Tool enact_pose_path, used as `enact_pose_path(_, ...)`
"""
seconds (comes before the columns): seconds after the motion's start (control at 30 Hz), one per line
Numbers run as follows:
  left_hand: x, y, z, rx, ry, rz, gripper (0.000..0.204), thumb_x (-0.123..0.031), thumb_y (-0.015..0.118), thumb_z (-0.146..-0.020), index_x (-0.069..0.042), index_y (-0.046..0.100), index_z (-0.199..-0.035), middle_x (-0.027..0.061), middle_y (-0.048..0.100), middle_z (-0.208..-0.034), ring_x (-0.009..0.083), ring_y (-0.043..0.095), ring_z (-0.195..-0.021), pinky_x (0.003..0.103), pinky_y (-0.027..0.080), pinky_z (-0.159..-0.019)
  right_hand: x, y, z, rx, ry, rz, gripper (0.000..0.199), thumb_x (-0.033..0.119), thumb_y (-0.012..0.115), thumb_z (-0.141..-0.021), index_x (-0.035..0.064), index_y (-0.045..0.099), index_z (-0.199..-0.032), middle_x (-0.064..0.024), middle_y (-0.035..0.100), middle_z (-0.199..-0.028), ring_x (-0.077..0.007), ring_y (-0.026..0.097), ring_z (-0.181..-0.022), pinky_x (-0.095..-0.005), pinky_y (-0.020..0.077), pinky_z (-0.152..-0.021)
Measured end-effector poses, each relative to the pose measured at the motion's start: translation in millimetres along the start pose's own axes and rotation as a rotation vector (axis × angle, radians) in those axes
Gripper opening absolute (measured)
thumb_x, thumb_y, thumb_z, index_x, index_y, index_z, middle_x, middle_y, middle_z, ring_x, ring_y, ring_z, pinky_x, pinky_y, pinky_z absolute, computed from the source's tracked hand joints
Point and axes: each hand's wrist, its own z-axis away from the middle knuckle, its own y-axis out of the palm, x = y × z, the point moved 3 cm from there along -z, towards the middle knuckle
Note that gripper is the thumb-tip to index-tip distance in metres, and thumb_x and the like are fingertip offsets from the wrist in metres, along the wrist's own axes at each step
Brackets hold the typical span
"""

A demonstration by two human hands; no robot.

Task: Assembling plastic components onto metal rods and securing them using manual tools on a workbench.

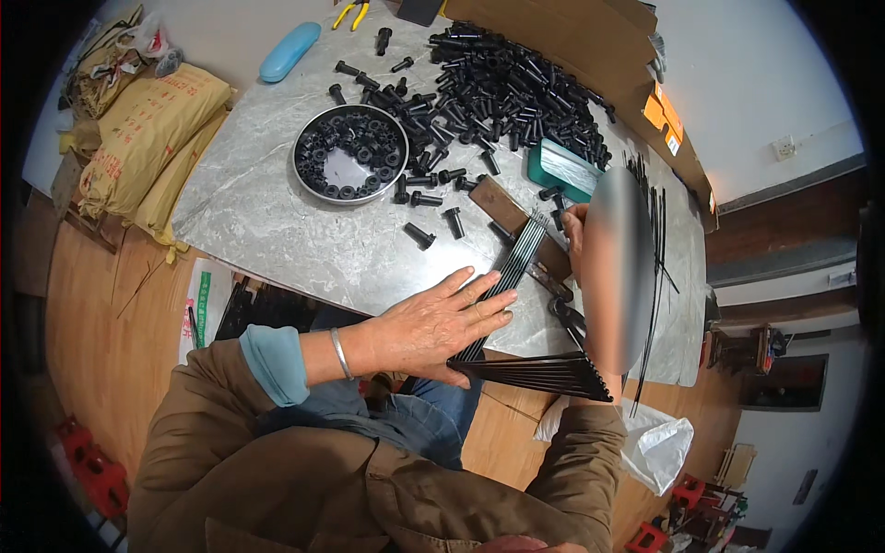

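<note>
My left hand lies with spread, nearly straight fingers across a row of thin black rods. The rods bend sharply by my thumb, one side running up the table and the other fanning right to hooked ends. Under the rods' upper ends is a brown block. My right hand is curled beside a black bolt-shaped part; a grey oval blur hides most of that hand, so its grip cannot be made out. A dark pliers-like tool lies between the rods and my right forearm.
A round metal bowl holds small black rings. Behind it spreads a heap of black bolt-shaped parts against a cardboard box. Nearby are a green tray, long black rods, a blue case and yellow-handled pliers.
</note>
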Motion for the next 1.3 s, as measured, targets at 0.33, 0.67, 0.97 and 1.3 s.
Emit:
enact_pose_path(0.33,0.1,0.5,-1.6,0.014,-0.006,0.003,0.09,-0.057,0.07,-0.07,-0.002,0.042,-0.135,0.0153,0.027,-0.149,0.0354,0.021,-0.139,0.049,0.018,-0.114,-20.9,15.3,3.0,0.135,0.126,-0.288,0.016,0.01,0.063,-0.086,-0.0022,0.066,-0.095,-0.008,0.067,-0.083,-0.0148,0.061,-0.078,-0.0282,0.047,-0.074)
enact_pose_path(0.67,0.4,0.7,0.1,0.012,-0.008,0.011,0.091,-0.056,0.071,-0.069,-0.002,0.042,-0.135,0.0154,0.027,-0.149,0.035,0.021,-0.139,0.048,0.018,-0.114,-25.9,23.0,0.1,0.115,0.176,-0.324,0.017,0.012,0.064,-0.085,-0.0034,0.067,-0.091,-0.0075,0.067,-0.078,-0.0123,0.059,-0.072,-0.0272,0.0467,-0.07)
enact_pose_path(0.97,0.5,0.0,0.6,0.008,-0.015,0.005,0.092,-0.056,0.072,-0.068,-0.002,0.042,-0.136,0.0154,0.026,-0.149,0.0345,0.021,-0.139,0.048,0.018,-0.115,-10.4,12.0,0.6,0.115,0.23,-0.149,0.015,0.012,0.064,-0.086,-0.0028,0.066,-0.088,-0.0039,0.063,-0.074,-0.0083,0.053,-0.068,-0.0236,0.0435,-0.064)
enact_pose_path(1.3,0.9,0.4,0.4,0.01,-0.015,0.022,0.092,-0.055,0.073,-0.068,-0.002,0.041,-0.136,0.0156,0.025,-0.149,0.0347,0.022,-0.139,0.048,0.02,-0.114,-18.2,16.5,-4.6,0.113,0.13,-0.275,0.015,0.01,0.063,-0.083,-0.0022,0.066,-0.09,-0.0078,0.066,-0.076,-0.0139,0.059,-0.072,-0.028,0.0469,-0.07)
